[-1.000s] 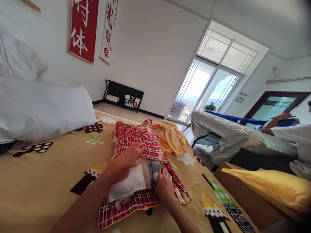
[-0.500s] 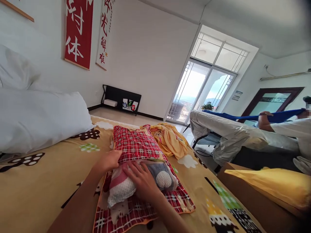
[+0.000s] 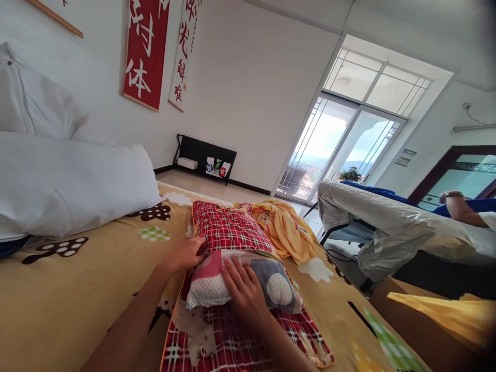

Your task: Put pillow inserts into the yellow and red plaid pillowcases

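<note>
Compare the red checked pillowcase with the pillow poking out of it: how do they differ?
The pillowcase is red with white checks; the pillow is patched pink, white and gray. The pillowcase's near part lies flat on the bed, while the pillow is plump. The left hand is at the pillowcase's edge; the right hand rests on the pillow. Both are patterned.

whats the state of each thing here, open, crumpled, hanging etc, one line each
plaid pillowcase: open at the near end
patchwork pillow: partly inside, near end exposed
left hand: at the pillowcase's left edge, grip unclear
right hand: open, resting on the patchwork pillow
yellow cloth: crumpled
white pillow: lying on its side of the bed
red scroll: hanging
</note>
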The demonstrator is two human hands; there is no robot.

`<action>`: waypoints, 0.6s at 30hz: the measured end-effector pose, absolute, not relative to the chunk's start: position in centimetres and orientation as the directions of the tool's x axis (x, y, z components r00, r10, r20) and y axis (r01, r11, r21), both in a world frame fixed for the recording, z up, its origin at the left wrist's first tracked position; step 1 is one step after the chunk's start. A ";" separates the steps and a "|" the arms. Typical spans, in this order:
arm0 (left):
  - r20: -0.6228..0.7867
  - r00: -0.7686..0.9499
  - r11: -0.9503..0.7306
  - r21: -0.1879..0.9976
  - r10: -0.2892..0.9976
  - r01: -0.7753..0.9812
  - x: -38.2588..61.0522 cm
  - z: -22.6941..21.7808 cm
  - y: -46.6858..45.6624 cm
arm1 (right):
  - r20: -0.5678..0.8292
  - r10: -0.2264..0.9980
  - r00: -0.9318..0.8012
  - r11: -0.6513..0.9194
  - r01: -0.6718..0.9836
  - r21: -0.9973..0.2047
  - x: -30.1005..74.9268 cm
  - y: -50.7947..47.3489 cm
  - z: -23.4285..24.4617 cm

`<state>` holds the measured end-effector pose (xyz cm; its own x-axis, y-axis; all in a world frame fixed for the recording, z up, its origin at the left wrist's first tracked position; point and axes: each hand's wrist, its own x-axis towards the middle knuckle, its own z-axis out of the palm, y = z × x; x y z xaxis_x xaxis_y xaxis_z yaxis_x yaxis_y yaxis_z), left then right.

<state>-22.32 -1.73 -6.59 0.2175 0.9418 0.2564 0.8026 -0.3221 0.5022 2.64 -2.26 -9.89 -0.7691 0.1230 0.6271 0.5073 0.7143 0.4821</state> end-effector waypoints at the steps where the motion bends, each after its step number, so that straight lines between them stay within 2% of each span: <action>1: 0.299 0.194 -0.331 0.529 0.935 0.782 -22.2 -6.9 -1.3 | 0.663 0.126 -0.738 0.707 0.536 0.462 2.6 -1.6 -9.7; 3: 0.355 0.151 -0.338 0.555 0.923 0.760 -21.8 -7.7 -0.6 | 0.746 0.139 -0.652 0.685 0.607 0.403 2.7 -0.9 -9.9; 5: 0.371 0.140 -0.342 0.561 0.918 0.754 -21.2 -8.3 -0.1 | 0.764 0.165 -0.624 0.686 0.629 0.365 2.8 -0.9 -10.7; 8: 0.373 0.164 -0.370 0.591 0.913 0.717 -21.0 -8.7 0.2 | 0.605 0.190 -0.773 0.741 0.518 0.428 3.1 -1.6 -11.8; 10: 0.361 0.182 -0.380 0.613 0.914 0.693 -21.4 -8.8 0.2 | 0.491 0.161 -0.856 0.756 0.427 0.496 3.1 -1.6 -11.9; 13: 0.371 0.179 -0.391 0.640 0.911 0.661 -22.2 -8.4 0.2 | 0.480 0.137 -0.867 0.726 0.418 0.546 2.2 -0.1 -10.9; 15: 0.411 0.114 -0.393 0.698 0.905 0.599 -22.7 -7.8 0.1 | 0.514 0.150 -0.845 0.707 0.455 0.541 0.7 1.3 -9.7; 18: 0.480 -0.097 -0.401 0.814 0.872 0.420 -23.3 -6.9 -0.2 | 0.530 0.217 -0.820 0.703 0.508 0.498 -2.7 3.4 -7.7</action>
<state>-23.30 -0.17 -6.89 -0.0971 0.8719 0.4799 0.4196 -0.4013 0.8142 -2.66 3.41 -7.74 -0.8199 0.2174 0.5297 0.5081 0.7027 0.4981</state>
